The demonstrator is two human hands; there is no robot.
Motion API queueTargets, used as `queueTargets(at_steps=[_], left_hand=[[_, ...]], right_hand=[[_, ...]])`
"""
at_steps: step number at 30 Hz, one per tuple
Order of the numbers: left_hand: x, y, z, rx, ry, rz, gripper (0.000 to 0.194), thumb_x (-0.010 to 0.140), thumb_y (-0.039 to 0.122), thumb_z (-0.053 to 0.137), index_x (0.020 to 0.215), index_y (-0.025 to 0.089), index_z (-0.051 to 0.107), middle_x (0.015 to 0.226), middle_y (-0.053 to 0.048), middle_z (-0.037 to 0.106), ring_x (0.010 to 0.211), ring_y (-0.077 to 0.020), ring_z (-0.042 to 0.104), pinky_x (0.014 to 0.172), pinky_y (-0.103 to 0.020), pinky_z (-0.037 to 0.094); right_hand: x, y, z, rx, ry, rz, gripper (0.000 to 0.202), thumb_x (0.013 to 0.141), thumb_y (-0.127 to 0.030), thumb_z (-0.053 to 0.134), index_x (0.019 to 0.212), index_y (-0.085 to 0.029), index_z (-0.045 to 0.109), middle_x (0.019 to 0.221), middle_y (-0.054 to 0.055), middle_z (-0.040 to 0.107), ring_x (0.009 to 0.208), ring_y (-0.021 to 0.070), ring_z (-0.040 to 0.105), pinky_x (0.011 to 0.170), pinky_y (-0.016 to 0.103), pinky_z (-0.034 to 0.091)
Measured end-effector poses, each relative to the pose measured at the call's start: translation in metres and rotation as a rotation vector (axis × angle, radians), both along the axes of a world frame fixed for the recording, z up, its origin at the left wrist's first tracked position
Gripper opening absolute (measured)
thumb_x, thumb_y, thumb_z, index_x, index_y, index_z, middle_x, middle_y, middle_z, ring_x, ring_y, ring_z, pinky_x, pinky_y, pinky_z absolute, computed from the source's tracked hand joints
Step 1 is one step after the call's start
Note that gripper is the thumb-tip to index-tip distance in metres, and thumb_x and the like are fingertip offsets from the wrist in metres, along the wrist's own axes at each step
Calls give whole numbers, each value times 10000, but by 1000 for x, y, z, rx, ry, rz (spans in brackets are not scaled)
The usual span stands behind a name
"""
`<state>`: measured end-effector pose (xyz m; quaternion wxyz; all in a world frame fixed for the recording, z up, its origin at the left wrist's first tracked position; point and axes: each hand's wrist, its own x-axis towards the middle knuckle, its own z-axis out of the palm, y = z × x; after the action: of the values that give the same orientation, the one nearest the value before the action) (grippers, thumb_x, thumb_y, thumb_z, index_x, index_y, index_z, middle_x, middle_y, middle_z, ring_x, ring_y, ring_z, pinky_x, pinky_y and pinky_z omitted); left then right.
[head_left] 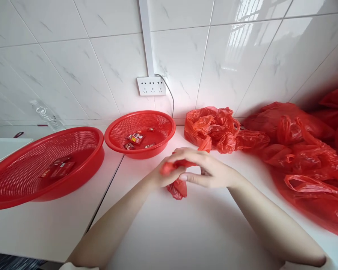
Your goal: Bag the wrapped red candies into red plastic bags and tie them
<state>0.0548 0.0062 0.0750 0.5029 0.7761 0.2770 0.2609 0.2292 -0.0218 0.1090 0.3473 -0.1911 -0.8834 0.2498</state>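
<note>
Over the middle of the white table, my two hands meet around a crumpled red plastic bag. My left hand is closed on it, its fingers partly hidden behind my other hand. Part of the bag hangs below the hands, and another red end sticks out above. My right hand arches over the top with curled fingers, and red plastic shows under them. Just beyond the hands lies a loose heap of red plastic bags.
Two red mesh baskets, a near one and a far one, stand to the left with small packets inside. Several filled red bags crowd the right. A clear plastic bottle, a white tray and a wall socket strip are behind.
</note>
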Motion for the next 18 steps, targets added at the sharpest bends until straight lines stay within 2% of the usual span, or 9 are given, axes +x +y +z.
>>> queueTargets(at_steps=[2, 4, 7, 9, 12, 15, 18], left_hand=[[-4, 4, 6, -30, -84, -81, 163, 843, 245, 538, 971, 228, 637, 1091, -44, 632, 1143, -240, 544, 978, -369, 431], [-8, 7, 9, -141, -138, -147, 191, 819, 206, 524, 972, 210, 638, 1066, -48, 640, 1102, -240, 559, 990, -405, 420], [-14, 7, 11, -376, -167, -244, 277, 778, 167, 498, 1012, 174, 646, 947, -54, 654, 964, -230, 602, 919, -419, 452], [-15, 6, 11, -456, -173, -255, 282, 783, 176, 501, 1018, 161, 656, 867, -46, 653, 888, -217, 612, 879, -409, 463], [-15, 4, 13, -458, -178, -214, 280, 846, 229, 514, 1086, 170, 645, 914, -54, 669, 942, -223, 616, 905, -407, 453], [-14, 4, 16, -407, -166, -199, 306, 924, 349, 482, 1159, 217, 626, 984, -53, 685, 1019, -214, 615, 946, -382, 444], [-16, 6, 18, -322, -130, -136, 339, 938, 434, 453, 1110, 229, 660, 887, -42, 703, 948, -196, 646, 900, -340, 474]], right_hand=[[8, 7, -1, 103, -51, -88, 396, 914, -253, 537, 1309, -236, 509, 1323, 107, 551, 1188, 242, 516, 1032, 454, 397], [15, 15, -4, 141, -109, -118, 404, 911, -256, 543, 1313, -241, 516, 1368, 111, 502, 1226, 252, 485, 1041, 464, 392], [21, 23, -10, 98, -109, -66, 401, 877, -276, 607, 1273, -233, 564, 1303, 114, 524, 1172, 237, 517, 965, 400, 472], [21, 25, -12, 78, -22, -63, 304, 887, -286, 598, 1186, -237, 626, 1212, 106, 560, 1104, 222, 551, 917, 378, 498], [20, 24, -11, 41, 80, -86, 190, 931, -283, 525, 1029, -228, 678, 1063, 87, 598, 988, 195, 585, 863, 356, 507], [20, 24, -9, -29, 56, -165, 175, 940, -278, 502, 928, -199, 657, 965, 69, 595, 881, 174, 579, 803, 332, 496], [22, 25, -9, -104, 14, -282, 178, 941, -258, 487, 844, -182, 615, 859, 42, 575, 762, 147, 542, 708, 301, 469]])
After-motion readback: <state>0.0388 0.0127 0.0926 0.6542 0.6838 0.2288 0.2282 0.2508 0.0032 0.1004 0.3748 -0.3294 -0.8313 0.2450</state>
